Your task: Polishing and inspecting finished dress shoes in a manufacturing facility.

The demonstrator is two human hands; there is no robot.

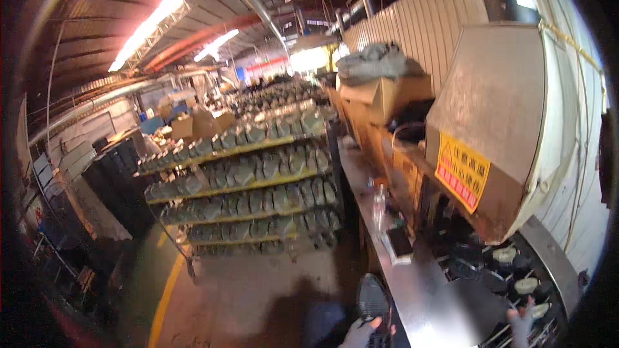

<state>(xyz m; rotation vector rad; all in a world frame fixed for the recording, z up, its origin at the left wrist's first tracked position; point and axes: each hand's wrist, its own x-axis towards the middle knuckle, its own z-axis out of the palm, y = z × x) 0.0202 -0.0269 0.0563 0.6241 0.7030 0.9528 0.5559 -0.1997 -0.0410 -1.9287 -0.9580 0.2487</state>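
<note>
My left hand (362,333) is closed round the lower end of a black shoe sole (373,296), thumb across it, just left of the metal bench edge. The sole stands roughly upright, its rounded tip pointing away from me. At the lower right my right hand (521,321) reaches over a wire rack, fingers apart, with nothing visible in them. Close beside its fingertips is a pale oval piece (540,310). More dark pieces (493,281) and another pale oval piece (527,285) lie on the rack. A blurred patch hides part of the bench between my hands.
A metal hood (487,116) with a yellow warning label hangs over the rack. On the narrow bench (416,283) stand a clear bottle (379,206) and a dark flat box (399,243). A tiered trolley (245,200) full of shoes is ahead. Cardboard boxes (380,98) line the right.
</note>
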